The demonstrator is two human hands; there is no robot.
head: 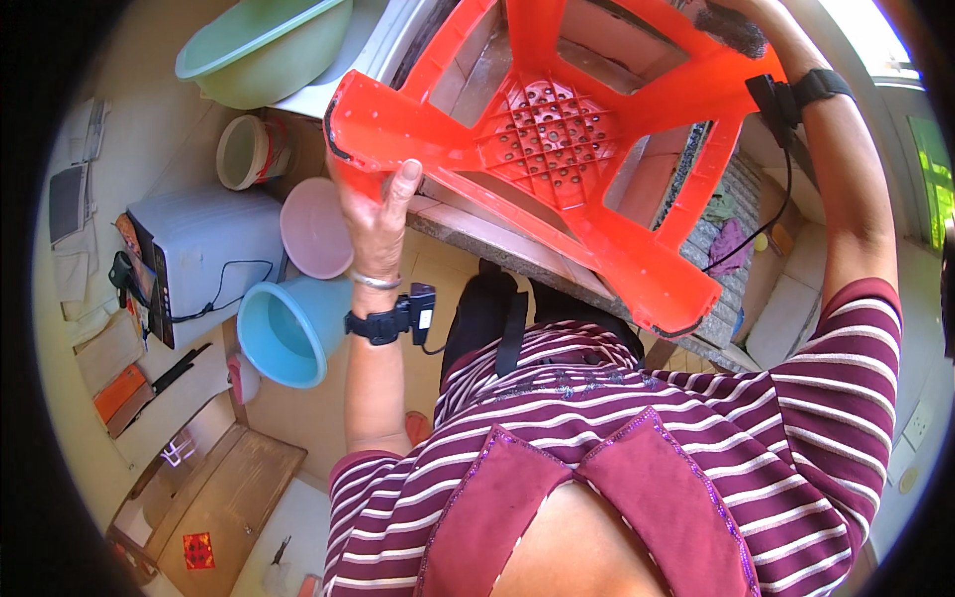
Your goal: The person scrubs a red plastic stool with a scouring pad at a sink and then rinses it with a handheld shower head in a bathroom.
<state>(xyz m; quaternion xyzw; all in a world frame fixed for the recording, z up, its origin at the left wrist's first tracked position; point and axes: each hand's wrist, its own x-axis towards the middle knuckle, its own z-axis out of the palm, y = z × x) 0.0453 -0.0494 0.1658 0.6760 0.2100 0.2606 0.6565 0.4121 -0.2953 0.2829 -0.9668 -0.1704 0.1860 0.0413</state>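
Note:
A red plastic stool [552, 134] is held upside down over a tiled basin [515, 242], its legs pointing towards me and its perforated seat at the bottom. My left hand [377, 216] grips the near-left leg, thumb on the inner side. White specks and wet-looking patches show on the plastic. At the top right, my right hand [761, 13] is partly cut off by the picture's edge. It holds a brush with dark bristles [735, 31] against or very close to the far-right leg; whether they touch is hard to tell.
Left of the basin stand a blue bucket [287, 332], a pink bucket [317, 227], a white bucket [242, 153] and a boxy grey appliance [209, 239]. A green basin [268, 56] sits on a ledge. Purple cloth [730, 246] lies on a ridged slab [705, 298] at right.

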